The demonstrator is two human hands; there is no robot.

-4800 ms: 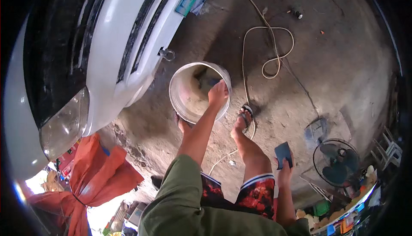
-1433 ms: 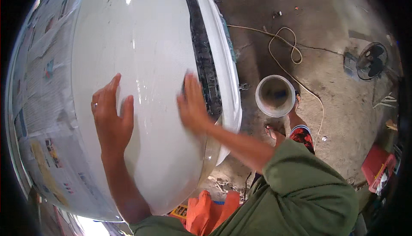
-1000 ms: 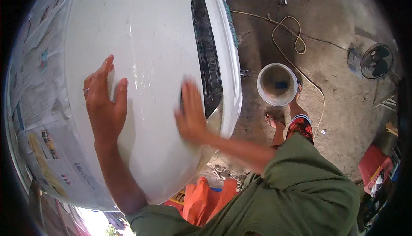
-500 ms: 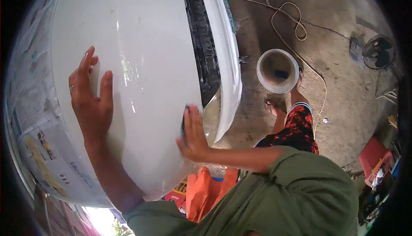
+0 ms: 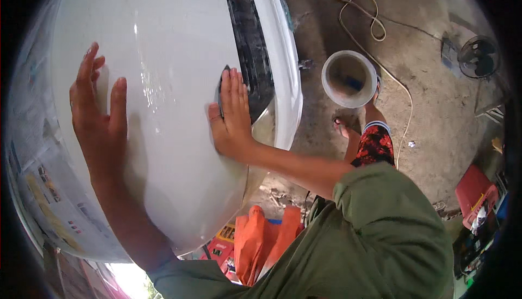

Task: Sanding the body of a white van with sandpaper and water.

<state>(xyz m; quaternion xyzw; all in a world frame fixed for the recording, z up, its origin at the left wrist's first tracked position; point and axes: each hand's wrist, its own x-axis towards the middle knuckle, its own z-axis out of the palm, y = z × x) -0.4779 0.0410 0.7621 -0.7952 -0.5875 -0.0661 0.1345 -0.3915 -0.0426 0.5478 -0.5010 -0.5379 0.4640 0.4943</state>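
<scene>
A wet white car hood (image 5: 179,32) with glossy streaks of light fills the left half of the view. Over it, my left hand (image 5: 95,100) is raised, empty, with thumb and fingers apart, casting a shadow on the paint. My right hand (image 5: 232,111) lies flat against the hood near its right edge, thumb hooked at the side. Under its palm and fingers is a dark piece of sandpaper (image 5: 223,77), mostly hidden, with a thin edge showing. Just right of that hand runs a black grille strip (image 5: 247,32) streaked with whitish residue.
Newspaper masking (image 5: 54,190) covers the hood's left side. On the concrete floor at right stand a white bucket (image 5: 348,100) of water, a loose pale hose (image 5: 399,89) and a fan (image 5: 478,57). Orange cloth (image 5: 255,242) and a red container (image 5: 474,193) are lower down.
My right hand has slid up along the hood beside the black strip, carrying the sandpaper. My left hand has shifted slightly up and left in view; the whole view has moved a little.
</scene>
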